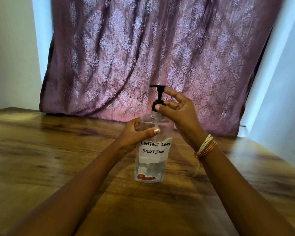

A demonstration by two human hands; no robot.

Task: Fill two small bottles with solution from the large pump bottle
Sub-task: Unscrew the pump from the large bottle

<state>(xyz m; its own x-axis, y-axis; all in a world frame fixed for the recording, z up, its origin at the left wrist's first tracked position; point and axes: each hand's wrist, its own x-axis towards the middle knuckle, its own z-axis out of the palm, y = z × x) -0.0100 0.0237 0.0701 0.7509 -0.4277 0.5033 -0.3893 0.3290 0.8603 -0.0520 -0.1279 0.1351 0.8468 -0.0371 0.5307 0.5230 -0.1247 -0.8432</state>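
Note:
A large clear pump bottle point(150, 160) stands upright on the wooden table point(41, 150), with a white label reading "CONTACT LENS SOLUTION". Its black pump head point(158, 94) points left. My left hand point(134, 135) grips the bottle's upper body, thumb across the front. My right hand point(179, 113) pinches the black collar of the pump between thumb and fingers, one fingertip touching the pump stem higher up. No small bottles are in view.
A purple patterned curtain point(152, 57) hangs behind the table's far edge. White walls stand at left and right. The table's right edge runs diagonally near my right forearm. Thread bracelets point(205, 147) circle my right wrist.

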